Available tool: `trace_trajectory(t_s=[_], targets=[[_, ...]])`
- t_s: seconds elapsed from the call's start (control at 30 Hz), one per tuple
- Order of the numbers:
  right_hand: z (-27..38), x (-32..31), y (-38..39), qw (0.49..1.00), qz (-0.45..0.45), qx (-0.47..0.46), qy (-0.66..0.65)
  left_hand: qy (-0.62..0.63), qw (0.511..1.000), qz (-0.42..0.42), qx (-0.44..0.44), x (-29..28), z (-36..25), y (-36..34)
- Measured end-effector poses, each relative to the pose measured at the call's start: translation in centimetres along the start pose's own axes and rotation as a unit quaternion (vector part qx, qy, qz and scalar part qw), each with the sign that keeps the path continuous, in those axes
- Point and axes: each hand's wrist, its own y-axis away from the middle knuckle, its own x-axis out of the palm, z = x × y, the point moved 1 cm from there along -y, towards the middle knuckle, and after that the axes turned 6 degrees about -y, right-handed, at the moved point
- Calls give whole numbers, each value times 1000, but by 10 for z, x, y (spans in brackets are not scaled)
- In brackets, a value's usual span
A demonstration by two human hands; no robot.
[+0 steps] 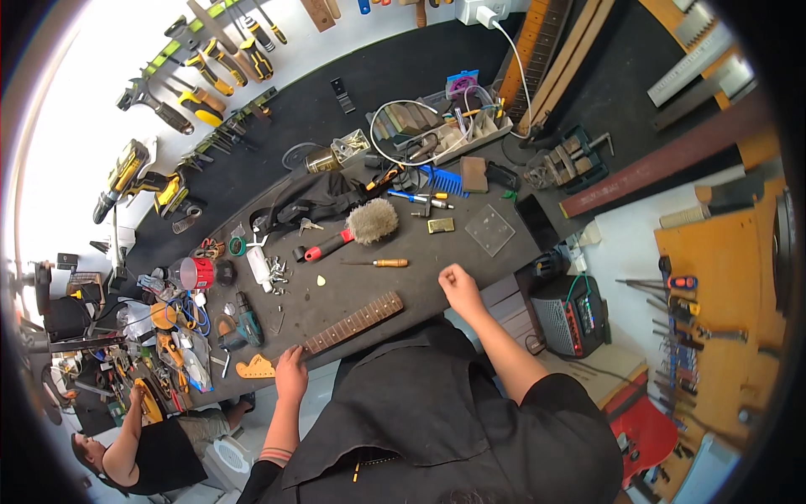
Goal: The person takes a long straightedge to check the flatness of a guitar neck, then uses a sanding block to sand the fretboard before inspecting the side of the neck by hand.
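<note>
A guitar neck point(357, 322) with a dark fretboard and a pale headstock point(255, 367) lies along the front edge of the dark workbench point(445, 323). My left hand point(291, 372) grips it where the fretboard meets the headstock; the fingers are partly hidden. To the right of the neck's far end, my right hand point(461, 290) hovers at the bench edge, its fingers curled together. Whether anything small is in them cannot be seen. Beyond the neck lie a thin tool with a wooden handle point(389, 263) and a pale pick point(321, 280).
A fluffy brush with a red handle point(332, 244), a clear square plate point(489, 230), a phone point(535, 221) and a teal power driver point(248, 317) lie on the bench. An amplifier point(571, 315) stands at right. At lower left, another person point(143, 449) works at the cluttered bench end.
</note>
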Motion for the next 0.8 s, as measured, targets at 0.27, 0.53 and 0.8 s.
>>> trace_trajectory(t_s=[0.27, 0.53, 0.8], targets=[[149, 12, -240, 958, -61, -277, 45, 35, 978, 52, -198, -3, -52, -27], [165, 26, -425, 963, -9, -174, 207, 65, 977, 37, -202, 4, -83, -43], [211, 14, -407, 862, -5, -300, 409, 116, 974, 15, -194, 23, -98, -5]])
